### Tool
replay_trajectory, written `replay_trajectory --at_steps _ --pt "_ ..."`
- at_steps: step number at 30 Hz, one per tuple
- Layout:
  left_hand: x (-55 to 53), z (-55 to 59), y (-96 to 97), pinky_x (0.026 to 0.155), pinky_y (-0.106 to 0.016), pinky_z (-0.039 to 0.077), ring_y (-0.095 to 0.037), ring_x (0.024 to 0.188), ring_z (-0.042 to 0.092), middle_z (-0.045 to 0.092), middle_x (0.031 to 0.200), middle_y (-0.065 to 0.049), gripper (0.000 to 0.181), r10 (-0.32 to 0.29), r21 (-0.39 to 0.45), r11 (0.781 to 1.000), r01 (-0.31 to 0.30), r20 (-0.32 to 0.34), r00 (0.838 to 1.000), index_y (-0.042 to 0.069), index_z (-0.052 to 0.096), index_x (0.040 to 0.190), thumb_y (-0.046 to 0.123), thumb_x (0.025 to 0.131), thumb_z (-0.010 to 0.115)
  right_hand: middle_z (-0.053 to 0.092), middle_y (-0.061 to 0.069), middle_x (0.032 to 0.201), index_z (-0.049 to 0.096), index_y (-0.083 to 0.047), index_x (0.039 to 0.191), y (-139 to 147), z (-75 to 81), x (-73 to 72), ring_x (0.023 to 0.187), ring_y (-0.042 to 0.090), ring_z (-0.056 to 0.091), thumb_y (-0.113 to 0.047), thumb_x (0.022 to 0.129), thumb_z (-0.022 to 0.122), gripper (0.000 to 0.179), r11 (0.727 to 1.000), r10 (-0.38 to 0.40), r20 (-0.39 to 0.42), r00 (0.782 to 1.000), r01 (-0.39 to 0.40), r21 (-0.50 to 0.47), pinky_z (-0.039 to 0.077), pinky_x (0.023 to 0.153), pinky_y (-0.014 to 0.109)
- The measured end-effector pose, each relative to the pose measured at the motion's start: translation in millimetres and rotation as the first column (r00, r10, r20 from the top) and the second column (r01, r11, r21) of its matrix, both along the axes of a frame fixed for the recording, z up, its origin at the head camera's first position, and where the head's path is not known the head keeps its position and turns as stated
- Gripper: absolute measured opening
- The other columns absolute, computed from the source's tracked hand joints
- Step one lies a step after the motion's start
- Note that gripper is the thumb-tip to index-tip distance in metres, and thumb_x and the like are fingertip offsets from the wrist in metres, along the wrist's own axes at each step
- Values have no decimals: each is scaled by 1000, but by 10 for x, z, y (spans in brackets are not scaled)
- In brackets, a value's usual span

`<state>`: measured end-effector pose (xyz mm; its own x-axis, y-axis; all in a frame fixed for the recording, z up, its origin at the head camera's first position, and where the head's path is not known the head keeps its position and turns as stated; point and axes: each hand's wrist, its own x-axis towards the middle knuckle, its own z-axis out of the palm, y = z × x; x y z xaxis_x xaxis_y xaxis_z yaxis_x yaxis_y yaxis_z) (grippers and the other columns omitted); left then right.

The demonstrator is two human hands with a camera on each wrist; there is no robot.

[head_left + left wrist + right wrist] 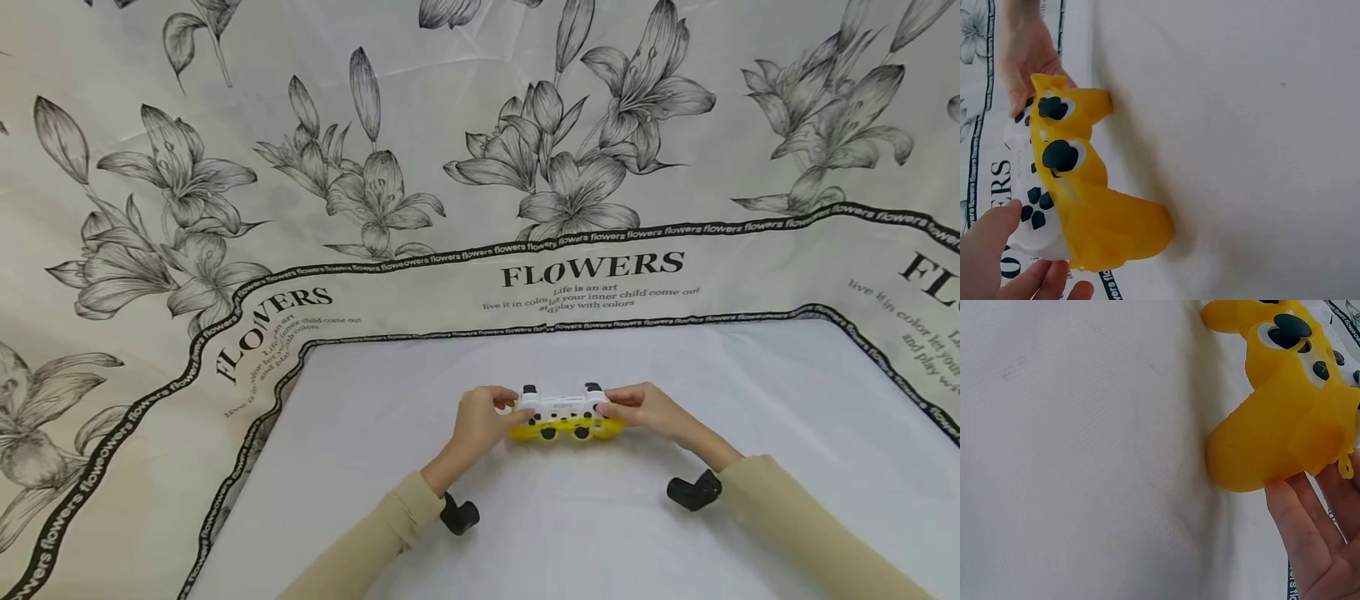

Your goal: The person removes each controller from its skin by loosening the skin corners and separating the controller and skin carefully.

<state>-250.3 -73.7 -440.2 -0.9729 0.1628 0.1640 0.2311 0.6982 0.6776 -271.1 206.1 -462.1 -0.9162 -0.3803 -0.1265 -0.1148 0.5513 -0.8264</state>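
A white game controller (557, 408) with black buttons and two black sticks is held up between both hands over the white cloth. A yellow silicone cover (1122, 228) wraps its grips and surrounds the sticks, while the white face by the direction buttons (1037, 206) lies bare. My left hand (480, 423) grips one end, thumb on the white face and fingers underneath. At the other end, my right hand (652, 414) pinches the controller, thumb near the face buttons. In the right wrist view, a loose edge of the cover (1325, 440) folds out above the right fingers.
White cloth (570, 533) spreads beneath the hands. Floral fabric (420, 292) with black printed bands rises behind and at the sides. Black wrist-worn devices (459, 515) hang by both sleeves.
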Motion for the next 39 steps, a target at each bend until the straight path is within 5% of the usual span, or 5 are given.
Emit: replay_trajectory --at_steps 5,13,21,29,39 --pt "-102 1 59 89 -34 52 -23 106 64 71 112 -8 53 -19 33 999 15 124 992 5 69 115 38 76 80 61 25 127 52 9 131 -1 5 5 116 35 59 -37 93 60 60 1000 -18 -20 1000 18 2 54 89 40" --pt "-192 -233 15 90 -32 54 -26 109 64 66 122 -15 45 -111 281 959 39 243 964 -1 61 125 26 90 68 60 24 128 52 7 132 -47 -24 68 117 34 59 -40 93 60 62 998 -55 -6 998 55 18 54 89 38" --pt "-200 -329 -27 96 -36 51 -28 115 62 63 127 -17 50 -169 354 931 93 192 967 -2 57 130 30 92 64 58 26 129 48 10 134 -37 20 57 115 33 60 -36 95 58 61 1000 -25 -12 1000 25 -16 56 85 34" --pt "-189 -492 -113 94 -34 52 -29 117 61 61 129 -19 48 -268 378 907 186 175 948 -4 54 131 23 92 65 58 25 130 48 9 135 -20 -51 127 117 33 60 -37 95 58 62 999 -21 22 1000 22 -25 55 88 36" --pt "-165 -381 -76 90 -40 54 -34 109 63 61 127 -21 46 -240 369 916 159 186 953 -5 52 133 19 95 60 56 25 133 44 8 138 -28 -66 152 121 36 56 -33 99 52 57 1000 -1 -91 996 1 0 47 98 47"
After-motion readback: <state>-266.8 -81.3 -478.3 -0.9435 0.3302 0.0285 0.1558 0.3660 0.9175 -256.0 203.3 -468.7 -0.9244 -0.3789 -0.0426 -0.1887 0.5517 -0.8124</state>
